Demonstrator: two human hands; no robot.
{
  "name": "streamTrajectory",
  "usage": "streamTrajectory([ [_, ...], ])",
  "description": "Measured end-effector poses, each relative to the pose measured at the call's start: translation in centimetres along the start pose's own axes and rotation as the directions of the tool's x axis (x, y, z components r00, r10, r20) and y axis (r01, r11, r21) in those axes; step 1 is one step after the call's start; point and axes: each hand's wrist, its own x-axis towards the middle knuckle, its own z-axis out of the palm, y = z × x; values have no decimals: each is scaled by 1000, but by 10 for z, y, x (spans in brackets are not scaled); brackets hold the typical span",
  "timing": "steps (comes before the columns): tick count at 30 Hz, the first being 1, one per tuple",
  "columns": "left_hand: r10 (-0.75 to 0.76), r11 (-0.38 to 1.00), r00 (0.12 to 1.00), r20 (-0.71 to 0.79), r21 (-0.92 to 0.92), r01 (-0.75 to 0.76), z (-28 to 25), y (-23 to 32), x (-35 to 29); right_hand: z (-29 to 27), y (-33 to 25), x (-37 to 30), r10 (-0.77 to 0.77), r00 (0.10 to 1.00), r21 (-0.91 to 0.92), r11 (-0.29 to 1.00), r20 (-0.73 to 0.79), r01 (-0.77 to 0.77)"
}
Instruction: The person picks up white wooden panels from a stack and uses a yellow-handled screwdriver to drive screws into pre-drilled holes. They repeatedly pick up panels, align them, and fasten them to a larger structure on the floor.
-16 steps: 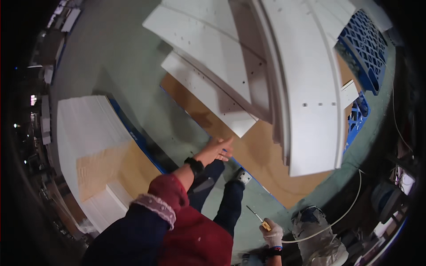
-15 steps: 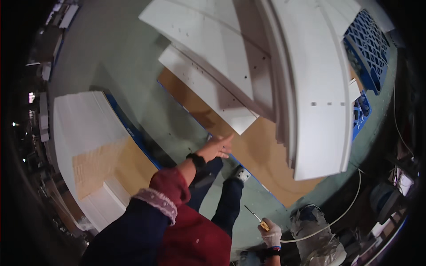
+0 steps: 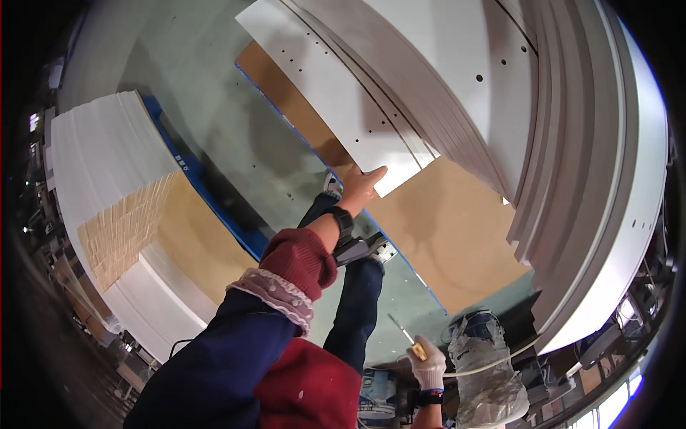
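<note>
My left hand (image 3: 362, 187), bare with a black watch at the wrist, is at the near corner of a white drilled panel (image 3: 343, 107). Its thumb lies over the panel's edge, while the other fingers are mostly hidden under it. The panel rests at the near side of a stack on a brown board (image 3: 443, 236). Low on the right, my right hand (image 3: 429, 368) wears a white knit glove. It is closed around a screwdriver (image 3: 419, 349) with a yellow handle, its thin shaft pointing up and left, away from the panels.
Tall stacked white panels (image 3: 579, 143) curve along the right. On the left stands another white panel stack (image 3: 107, 157) over a blue pallet (image 3: 193, 168). A plastic-wrapped bundle (image 3: 489, 379) and a pale hose (image 3: 493, 365) are beside my right hand. My legs (image 3: 354, 307) stand between the stacks.
My left hand has moved from short of the panel onto its near corner. The view has shifted closer to the panels. My right hand still holds the screwdriver.
</note>
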Motion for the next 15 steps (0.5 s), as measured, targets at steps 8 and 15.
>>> streamTrajectory([
  [8, 238, 957, 971, 24, 165, -239, -122, 64, -112, -54, -55, -4, -436, 858, 87, 877, -271, 473],
  [15, -87, 991, 977, 197, 116, 65, -185, 160, -315, -126, -148, -79, -787, 614, -222, 591, 52, 776],
])
